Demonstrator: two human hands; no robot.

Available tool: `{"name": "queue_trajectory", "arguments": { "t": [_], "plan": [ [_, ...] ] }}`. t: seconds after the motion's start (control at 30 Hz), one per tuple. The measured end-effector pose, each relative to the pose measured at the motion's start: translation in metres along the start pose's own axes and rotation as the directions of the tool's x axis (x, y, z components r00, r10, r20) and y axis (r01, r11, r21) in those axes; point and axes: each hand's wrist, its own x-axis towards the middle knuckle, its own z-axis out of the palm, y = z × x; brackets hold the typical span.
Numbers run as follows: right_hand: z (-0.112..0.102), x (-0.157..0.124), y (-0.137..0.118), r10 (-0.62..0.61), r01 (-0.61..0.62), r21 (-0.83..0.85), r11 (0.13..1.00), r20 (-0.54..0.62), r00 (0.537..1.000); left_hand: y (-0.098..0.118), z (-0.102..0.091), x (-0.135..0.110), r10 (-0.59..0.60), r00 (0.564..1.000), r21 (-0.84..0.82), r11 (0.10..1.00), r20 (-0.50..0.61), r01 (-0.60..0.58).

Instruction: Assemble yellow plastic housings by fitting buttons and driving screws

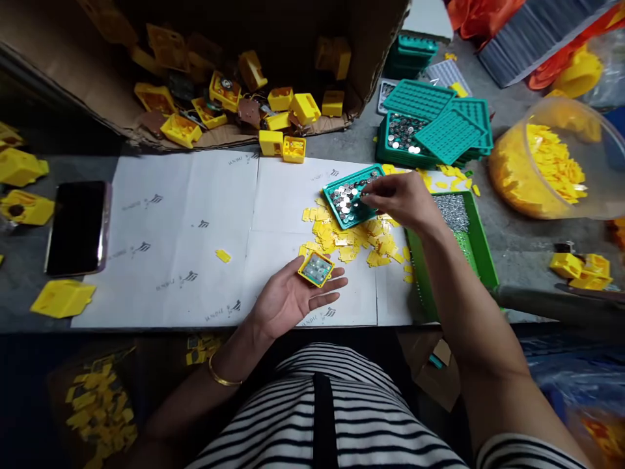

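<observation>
My left hand (288, 296) lies palm up above the white sheet (195, 228), its fingers stretched out. On those fingers, with the thumb at its edge, it holds a small yellow plastic casing (316, 270) with a green board and silvery parts inside. My right hand (403, 198) reaches over a teal tray (347, 224) of silver button cells (346, 195). Its thumb and fingertips are pinched together at the tray's right side; whatever is between them is too small to tell. Flat yellow plastic pieces (342, 238) lie heaped around the tray's near side.
A cardboard box (58, 71) of yellow casings stands at the back. Teal trays (452, 130) are stacked back right, near a clear tub (537, 163) of yellow pieces. A green bin (481, 251) with small metal parts sits under my right forearm. A phone (77, 228) lies left.
</observation>
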Motion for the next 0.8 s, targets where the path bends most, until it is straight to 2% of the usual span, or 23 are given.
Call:
{"name": "queue_trajectory", "arguments": {
  "t": [0.07,0.17,0.23,0.27,0.3,0.37,0.4,0.43,0.47,0.5,0.57,0.63,0.7,0.8],
  "plan": [
    [0.005,-0.025,-0.005,-0.016,0.005,0.188,0.982,0.058,0.998,-0.002,0.000,0.002,0.042,0.999,0.021,0.999,0.013,-0.042],
    [0.017,-0.060,-0.009,-0.030,-0.020,0.371,0.928,0.128,0.991,-0.007,-0.002,0.005,0.107,0.993,0.111,0.987,0.047,-0.112],
    [0.025,-0.075,-0.008,-0.015,-0.051,0.490,0.870,0.130,0.991,-0.012,-0.003,0.008,0.175,0.983,0.239,0.954,0.051,-0.182],
    [0.029,-0.080,-0.006,-0.007,-0.064,0.542,0.838,0.128,0.992,-0.014,-0.004,0.010,0.245,0.969,0.326,0.913,0.039,-0.244],
    [0.033,-0.084,-0.004,0.002,-0.074,0.586,0.807,0.123,0.992,-0.017,-0.005,0.011,0.344,0.939,0.428,0.845,0.024,-0.321],
    [0.041,-0.090,0.000,0.019,-0.095,0.659,0.746,0.122,0.992,-0.023,-0.006,0.015,0.568,0.823,0.627,0.636,0.016,-0.451],
    [0.045,-0.093,0.000,0.029,-0.116,0.686,0.718,0.137,0.990,-0.025,-0.006,0.017,0.649,0.760,0.698,0.532,0.028,-0.480],
    [0.050,-0.096,0.001,0.038,-0.141,0.707,0.693,0.158,0.987,-0.027,-0.006,0.018,0.690,0.723,0.742,0.463,0.041,-0.484],
    [0.054,-0.099,0.001,0.046,-0.165,0.726,0.668,0.181,0.982,-0.028,-0.006,0.019,0.685,0.726,0.760,0.446,0.049,-0.473],
    [0.058,-0.102,0.001,0.047,-0.186,0.739,0.647,0.204,0.978,-0.028,-0.005,0.019,0.645,0.762,0.753,0.477,0.051,-0.454],
    [0.065,-0.107,0.001,0.041,-0.205,0.759,0.618,0.229,0.973,-0.028,-0.002,0.017,0.511,0.858,0.680,0.611,0.051,-0.404],
    [0.068,-0.110,0.001,0.034,-0.209,0.769,0.604,0.237,0.971,-0.027,0.002,0.012,0.364,0.929,0.574,0.747,0.071,-0.336],
    [0.067,-0.112,0.002,0.031,-0.224,0.767,0.602,0.258,0.966,-0.025,0.004,0.006,0.244,0.963,0.465,0.843,0.116,-0.269],
    [0.063,-0.112,0.004,0.039,-0.228,0.774,0.591,0.255,0.966,-0.022,0.004,-0.002,0.132,0.979,0.357,0.916,0.157,-0.181]
  ]
}}
